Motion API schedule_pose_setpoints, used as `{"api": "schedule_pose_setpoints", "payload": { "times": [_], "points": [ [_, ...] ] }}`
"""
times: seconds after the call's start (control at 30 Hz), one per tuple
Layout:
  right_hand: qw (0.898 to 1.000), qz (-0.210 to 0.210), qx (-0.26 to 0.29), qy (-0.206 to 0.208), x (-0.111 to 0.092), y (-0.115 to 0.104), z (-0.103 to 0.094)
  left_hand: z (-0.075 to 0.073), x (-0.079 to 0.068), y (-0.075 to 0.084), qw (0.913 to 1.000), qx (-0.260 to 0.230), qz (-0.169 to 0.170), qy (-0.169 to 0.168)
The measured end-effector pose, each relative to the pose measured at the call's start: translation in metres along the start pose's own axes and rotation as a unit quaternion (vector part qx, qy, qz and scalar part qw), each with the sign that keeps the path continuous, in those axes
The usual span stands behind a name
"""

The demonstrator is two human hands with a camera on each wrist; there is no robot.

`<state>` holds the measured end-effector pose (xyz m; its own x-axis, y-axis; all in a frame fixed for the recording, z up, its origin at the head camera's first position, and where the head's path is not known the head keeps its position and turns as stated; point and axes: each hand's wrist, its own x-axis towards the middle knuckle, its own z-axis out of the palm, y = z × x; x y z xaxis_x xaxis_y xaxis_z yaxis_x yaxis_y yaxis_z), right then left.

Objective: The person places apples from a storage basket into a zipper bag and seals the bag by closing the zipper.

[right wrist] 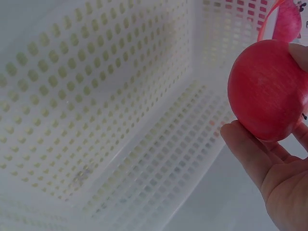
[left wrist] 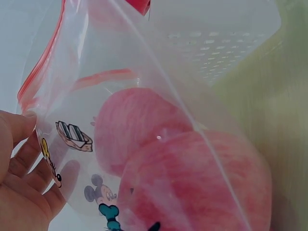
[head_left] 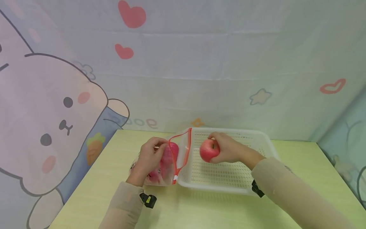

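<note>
Over the white basket (head_left: 217, 188), my right hand (head_left: 231, 149) grips a red apple (head_left: 207, 151), its stem end showing in the head view. In the right wrist view, fingers and thumb curve round that apple (right wrist: 264, 91). My left hand (head_left: 149, 157) pinches the side of a clear zip bag (left wrist: 79, 113) printed with cartoon figures. The bag's red-edged mouth (head_left: 187, 152) gapes toward the basket and the held apple. Inside the bag lie pinkish-red apples, two showing large in the left wrist view: a nearer apple (left wrist: 202, 178) and one behind it (left wrist: 137, 125).
The basket's slotted floor (right wrist: 159, 149) and tall walls show in the right wrist view. Bag and basket stand side by side on a pale yellow-green table (head_left: 200, 210). Behind the table hangs a cloth (head_left: 217, 63) printed with hearts and a cartoon animal.
</note>
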<state>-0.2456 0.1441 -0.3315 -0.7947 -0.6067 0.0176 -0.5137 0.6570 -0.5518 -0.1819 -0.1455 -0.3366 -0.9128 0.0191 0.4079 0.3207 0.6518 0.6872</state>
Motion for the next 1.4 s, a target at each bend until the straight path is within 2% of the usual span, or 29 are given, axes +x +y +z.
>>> {"api": "schedule_pose_setpoints", "payload": {
  "times": [0.4, 0.57, 0.73, 0.97, 1.2, 1.4],
  "points": [
    [0.999, -0.026, 0.036, 0.018, -0.002, -0.032, 0.029, -0.007, -0.012, -0.002, 0.9998, -0.006, 0.011, -0.015],
    [0.997, -0.046, 0.052, 0.025, 0.002, -0.040, 0.037, -0.006, -0.011, -0.004, 0.9998, -0.006, 0.016, -0.014],
    [0.997, -0.047, 0.062, 0.026, 0.005, -0.050, 0.042, -0.006, -0.011, -0.003, 0.9998, -0.005, 0.013, -0.016],
    [0.998, -0.027, 0.058, 0.023, 0.010, -0.059, 0.050, -0.005, -0.011, -0.001, 0.9997, -0.013, 0.002, -0.021],
    [0.997, -0.057, 0.047, 0.024, 0.013, -0.067, 0.051, -0.005, -0.011, 0.000, 0.9997, -0.013, 0.012, -0.017],
    [0.998, -0.059, 0.033, 0.017, 0.015, -0.069, 0.053, -0.004, -0.010, -0.001, 0.9997, -0.013, 0.015, -0.014]
  ]
}}
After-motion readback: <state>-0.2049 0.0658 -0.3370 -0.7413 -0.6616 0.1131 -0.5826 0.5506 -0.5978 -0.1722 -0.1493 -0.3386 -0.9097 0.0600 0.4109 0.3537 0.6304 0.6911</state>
